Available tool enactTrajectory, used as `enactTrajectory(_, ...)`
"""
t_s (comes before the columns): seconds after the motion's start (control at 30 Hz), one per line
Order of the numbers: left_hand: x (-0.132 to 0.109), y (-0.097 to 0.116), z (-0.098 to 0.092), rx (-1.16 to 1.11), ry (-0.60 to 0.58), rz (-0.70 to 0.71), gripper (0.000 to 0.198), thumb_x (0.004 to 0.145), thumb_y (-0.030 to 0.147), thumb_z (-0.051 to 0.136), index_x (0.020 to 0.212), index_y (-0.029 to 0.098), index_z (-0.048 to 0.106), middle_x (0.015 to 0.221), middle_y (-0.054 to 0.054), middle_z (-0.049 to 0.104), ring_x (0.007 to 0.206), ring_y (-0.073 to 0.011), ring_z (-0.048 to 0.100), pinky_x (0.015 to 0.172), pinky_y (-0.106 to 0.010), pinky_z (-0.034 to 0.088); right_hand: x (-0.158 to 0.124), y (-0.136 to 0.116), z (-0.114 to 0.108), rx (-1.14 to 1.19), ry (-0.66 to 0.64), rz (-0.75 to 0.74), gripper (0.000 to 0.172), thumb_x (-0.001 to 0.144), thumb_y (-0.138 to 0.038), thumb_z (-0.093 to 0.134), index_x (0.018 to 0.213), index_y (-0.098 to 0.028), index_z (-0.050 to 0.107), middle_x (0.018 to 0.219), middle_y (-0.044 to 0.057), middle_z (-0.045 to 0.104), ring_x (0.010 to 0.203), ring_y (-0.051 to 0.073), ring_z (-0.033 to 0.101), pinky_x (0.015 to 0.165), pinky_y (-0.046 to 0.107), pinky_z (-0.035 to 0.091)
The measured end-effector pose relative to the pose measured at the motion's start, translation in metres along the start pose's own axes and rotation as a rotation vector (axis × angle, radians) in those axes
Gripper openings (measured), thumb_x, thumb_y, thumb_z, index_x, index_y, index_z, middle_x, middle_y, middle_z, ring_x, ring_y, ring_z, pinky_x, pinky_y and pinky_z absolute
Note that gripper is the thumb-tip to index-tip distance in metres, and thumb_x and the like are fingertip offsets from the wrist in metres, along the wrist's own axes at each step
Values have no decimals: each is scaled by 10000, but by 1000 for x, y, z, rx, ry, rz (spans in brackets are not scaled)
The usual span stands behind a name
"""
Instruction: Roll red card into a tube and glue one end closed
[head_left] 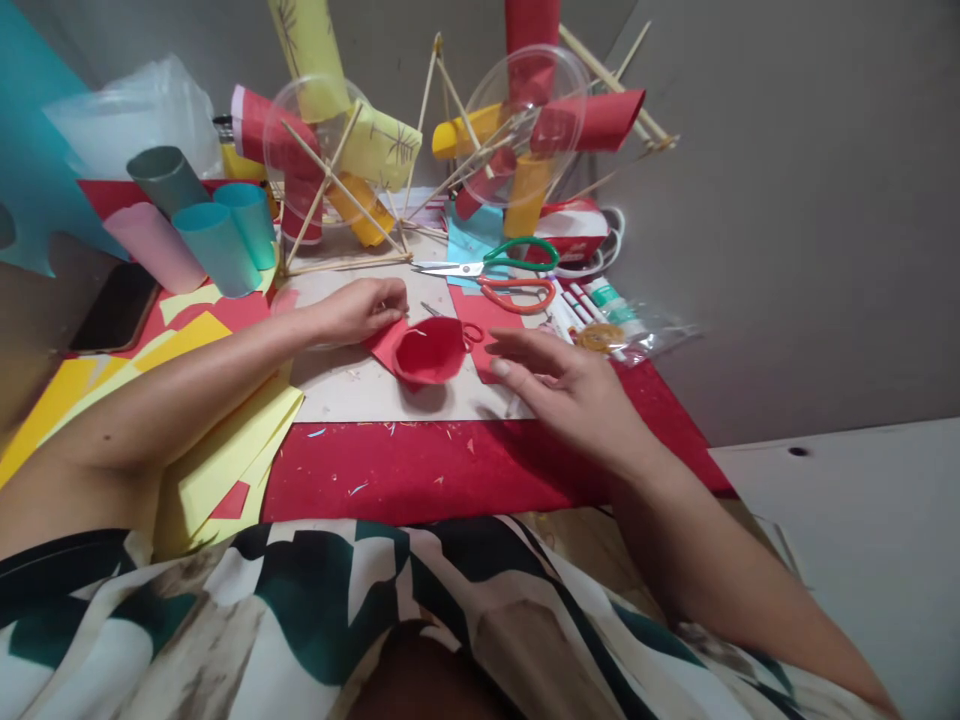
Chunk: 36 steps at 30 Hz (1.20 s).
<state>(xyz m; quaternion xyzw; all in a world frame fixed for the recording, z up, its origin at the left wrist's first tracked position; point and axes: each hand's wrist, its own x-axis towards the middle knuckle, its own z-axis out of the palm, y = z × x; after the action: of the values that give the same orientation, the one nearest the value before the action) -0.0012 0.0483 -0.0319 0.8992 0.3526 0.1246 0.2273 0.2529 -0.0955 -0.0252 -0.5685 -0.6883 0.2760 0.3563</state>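
My left hand (369,310) pinches the left edge of a red paper piece (431,372) that is curled into a cup shape, its opening facing me. To its right, my right hand (566,385) is held with thumb and fingers apart and nothing between them. Between the cup and my right hand lies a flat red paper strip (489,368). Small scissors (473,333) with red handles lie just behind the cup, partly hidden. Farther back rest green-handled scissors (525,250) and orange-handled scissors (541,303).
Two stick frames carry clear plastic discs (274,130) with red and yellow paper tubes. Blue tubes (217,250) and a phone (116,308) stand or lie left, near yellow paper sheets (232,440). At right are markers (577,305) and a tape roll (600,338). A wall (787,220) bounds the right.
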Motion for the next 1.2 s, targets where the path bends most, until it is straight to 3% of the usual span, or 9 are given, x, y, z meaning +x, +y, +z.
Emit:
enactTrajectory(0.17,-15,0,3,-175,133,25,108,917,281,470,871,189,505,796,-11,573,722,-135,525,699,-261,441,13,8,6,225,109,124,424,913,-497,625,1248,-244,683,1255,80,733,998,233,752,825,404,669)
enactTrajectory(0.27,-24,5,5,-240,172,15,104,914,296,477,867,202,474,749,6,535,683,-129,503,660,-258,429,19,13,10,277,81,148,411,952,-477,561,1305,-283,643,1320,76,707,1158,253,709,845,395,665)
enactTrajectory(0.4,-37,17,4,-441,212,-3,119,903,321,503,880,211,465,730,13,519,631,-123,483,597,-258,411,22,8,16,371,16,210,437,959,-501,531,1333,-283,587,1328,92,705,1218,274,686,876,434,654)
enactTrajectory(0.57,-53,30,1,-640,246,-101,151,901,363,550,886,233,475,625,46,468,528,-113,421,509,-248,343,14,-4,19,310,-8,148,387,945,-483,584,1279,-287,603,1324,76,711,1298,255,633,1062,474,557)
enactTrajectory(0.67,-63,36,0,-711,257,-174,156,911,374,554,898,239,477,560,68,409,481,-107,369,461,-236,303,6,-3,21,404,-54,96,391,957,-464,564,1311,-299,592,1367,77,683,1278,254,646,1068,481,546)
enactTrajectory(0.8,-75,38,2,-756,269,-247,177,907,376,579,904,229,479,607,52,483,489,-100,424,438,-218,335,-5,3,23,547,-170,2,442,942,-385,577,1380,-332,555,1434,68,635,1276,262,645,1049,475,556)
enactTrajectory(0.93,-79,34,7,-779,313,-312,194,908,389,582,908,228,475,663,24,579,529,-116,520,462,-219,403,-9,6,24,292,-262,-222,601,911,-289,612,1490,-336,459,1505,82,569,1402,283,536,1113,485,509)
enactTrajectory(1.03,-80,32,10,-833,340,-339,186,913,383,585,913,231,476,682,15,616,529,-115,543,463,-218,419,-5,4,27,-39,-203,-444,686,892,-173,609,1529,-339,417,1509,89,562,1414,271,523,1154,488,471)
enactTrajectory(1.2,-82,37,11,-897,340,-362,175,929,378,594,895,244,487,544,71,516,400,-76,412,383,-194,330,12,-6,32,-310,-106,-542,568,901,-149,574,1440,-327,546,1390,100,657,1270,285,643,1028,498,571)
